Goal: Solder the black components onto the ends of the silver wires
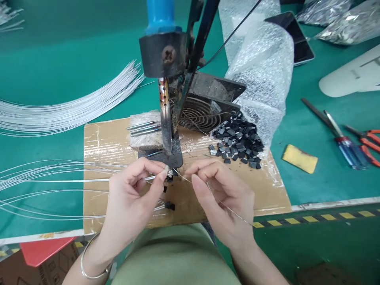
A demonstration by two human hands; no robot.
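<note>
Thin white wires [97, 180] run from the left edge into my left hand [138, 194], whose thumb and forefinger pinch them near their bared ends, just below the soldering iron tip [166, 136]. My right hand [221, 194] has its fingers closed on a thin solder wire [237, 215], its free end reaching toward the wire ends. Small black connectors [170, 205] on other white wires lie below, between the hands. What lies right under my left fingertips is partly hidden.
A cardboard sheet [103, 138] covers the bench front. Behind stand a dusty fan [202, 114], a heap of black connectors [240, 138] and bubble wrap [261, 71]. A wire bundle [74, 114] lies left; a yellow sponge [299, 158], screwdriver [350, 152] and pliers [368, 142] lie right.
</note>
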